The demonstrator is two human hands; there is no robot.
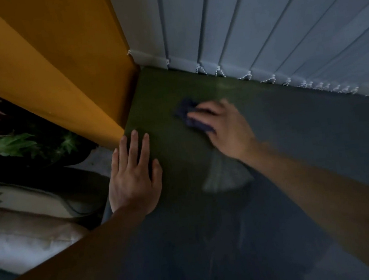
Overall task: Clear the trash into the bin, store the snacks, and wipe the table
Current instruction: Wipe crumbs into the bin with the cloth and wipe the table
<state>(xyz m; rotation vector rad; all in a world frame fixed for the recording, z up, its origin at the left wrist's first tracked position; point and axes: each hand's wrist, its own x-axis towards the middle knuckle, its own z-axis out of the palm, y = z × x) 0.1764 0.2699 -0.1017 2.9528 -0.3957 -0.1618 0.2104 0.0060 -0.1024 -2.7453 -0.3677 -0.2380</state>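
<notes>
Left hand (134, 175): flat on the table (305, 140), palm down, fingers straight and slightly spread, holding nothing; set close to the table's left edge, fingertips pointing to the far corner.
Right hand (226, 128): laid on top of the cloth (187, 112), pressing it to the tabletop; blurred, so cannot tell whether the fingers curl round the fabric or merely lie on it.
Cloth: dark blue, bunched, on the table near the far left corner; sticking out beyond the right fingertips and along the thumb side, otherwise covered by the hand.
Hands to each other: well apart, left nearer the body and the edge, right farther out and further along the table.
Table: dark, matt surface, tinged green toward the far corner; a pale greyish patch (222, 174) just below the right wrist, nature unclear.
Curtain (54, 51): mustard yellow, hanging down to the table's far left corner.
Blinds (257, 21): pale vertical slats along the far edge, linked at the bottom by a white bead chain (247, 77).
Plant (16, 143): green leaves, one reddish, off the table to the left.
Cushion (25, 241): pale, below the leaves, beside the left forearm.
</notes>
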